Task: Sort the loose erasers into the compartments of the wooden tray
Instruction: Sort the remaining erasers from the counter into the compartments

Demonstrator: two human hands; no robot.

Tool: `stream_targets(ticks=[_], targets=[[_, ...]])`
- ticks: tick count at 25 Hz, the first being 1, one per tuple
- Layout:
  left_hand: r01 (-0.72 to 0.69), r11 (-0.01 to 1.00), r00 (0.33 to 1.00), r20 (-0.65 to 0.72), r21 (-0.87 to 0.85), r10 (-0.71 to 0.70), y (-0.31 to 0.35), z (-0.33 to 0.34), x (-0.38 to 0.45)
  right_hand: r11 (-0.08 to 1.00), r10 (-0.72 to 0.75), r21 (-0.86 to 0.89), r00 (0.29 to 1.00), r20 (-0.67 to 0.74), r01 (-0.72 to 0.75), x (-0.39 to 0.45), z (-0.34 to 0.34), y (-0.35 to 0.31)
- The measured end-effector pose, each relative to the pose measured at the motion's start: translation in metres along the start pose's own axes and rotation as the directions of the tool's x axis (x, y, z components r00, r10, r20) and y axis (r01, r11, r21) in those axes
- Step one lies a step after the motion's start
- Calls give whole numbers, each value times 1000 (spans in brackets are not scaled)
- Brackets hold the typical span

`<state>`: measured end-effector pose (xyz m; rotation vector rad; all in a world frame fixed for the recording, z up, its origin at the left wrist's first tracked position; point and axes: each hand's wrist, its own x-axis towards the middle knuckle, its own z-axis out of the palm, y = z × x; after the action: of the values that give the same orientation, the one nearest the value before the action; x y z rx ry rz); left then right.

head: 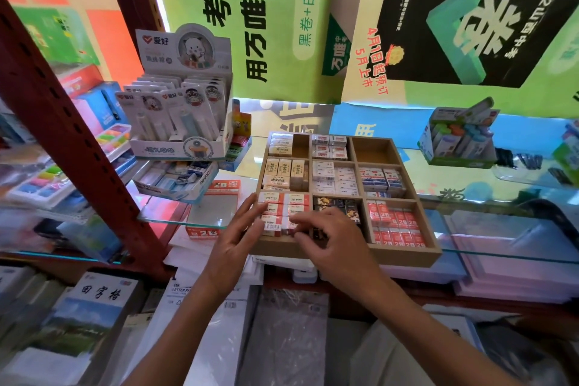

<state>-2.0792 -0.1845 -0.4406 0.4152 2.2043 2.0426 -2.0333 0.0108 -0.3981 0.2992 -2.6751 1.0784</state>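
Wooden tray: nine compartments, set on a glass shelf in a stationery shop, posters with large printed characters behind.
Contents: near-left compartment holds white-and-red 2B erasers in rows; near-right, small red 2B erasers; near-middle, dark patterned erasers; middle row and far-left, cream and white boxed erasers; far-right compartment shows bare wood.
Left hand: fingers straight and spread, tips touching the left edge of the white-and-red rows.
Right hand: fingers bent down over the same compartment's near end, tips on the erasers; whether it pinches one cannot be told.
Surroundings: red perforated shelf upright at left; card display box of packaged items; flat red 2B carton just beside the tray; notebooks and wrapped paper stacked on the lower level.
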Motion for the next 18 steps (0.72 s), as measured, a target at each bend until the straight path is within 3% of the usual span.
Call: stream_targets(ticks=[5,18], targets=[[-84,990,970,-219,117,109,-6,-3,-13,996,87,-13,986,-140,-90,-21,-18,26],[-44,972,983,-163,232,83,10,-9,-4,1000,-10,-16,984,-177,8,-21,-8,20]])
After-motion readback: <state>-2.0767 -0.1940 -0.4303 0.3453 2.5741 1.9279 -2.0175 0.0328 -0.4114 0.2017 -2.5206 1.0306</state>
